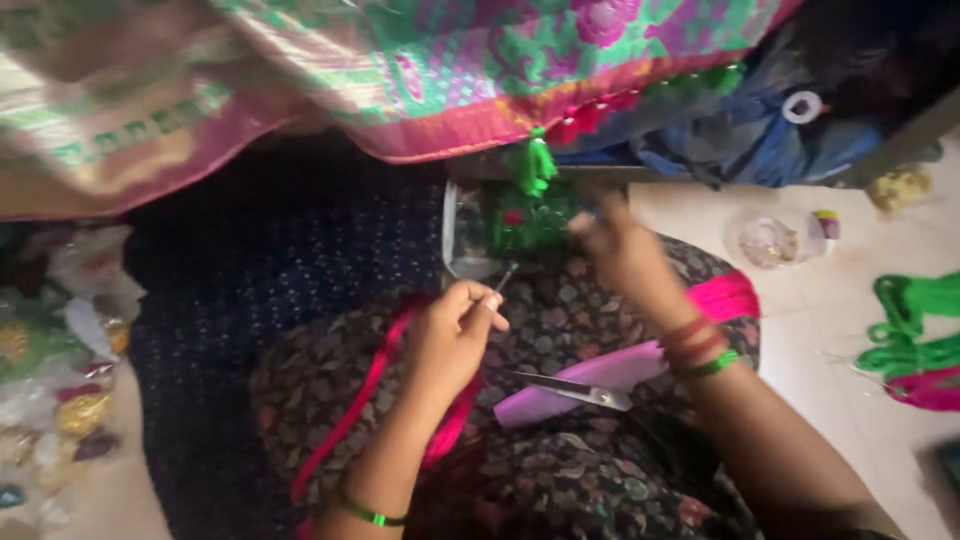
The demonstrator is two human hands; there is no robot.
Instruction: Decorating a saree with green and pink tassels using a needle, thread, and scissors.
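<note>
While both hands work over the lap, the scene reads as follows.

Left hand: the left hand [452, 335] is curled into a loose fist, thumb and forefinger pinched together on a thin metal hook or needle [505, 276] whose tip sticks up and away beyond the fingertips.

Right hand: the right hand [618, 250] is blurred; its fingers reach forward to the green tassel work, and whether they are closed on it or only touching cannot be told.

Green tassels: a bunch of green tassels [528, 215] lies just ahead of the right fingertips, over a small metal tray [455, 240]; one green tassel [537, 160] hangs from the cloth edge directly above them.

Saree: a green and pink patterned saree [470, 70] with a pink border is draped beyond both hands, its edge just past the tassels.

Scissors: purple-handled scissors [575, 390] lie on the lap behind the fingers, between the two wrists, blades shut and touched by neither hand.

Pink thread: a hank of pink thread [375, 385] runs under the left wrist and down the lap.

Off to the right: a clear round container [770, 240] and green yarn [915, 320] sit on the floor, well apart from the right fingers.

Off to the left: small plastic packets [60, 360] lie far from the left fingers.
</note>
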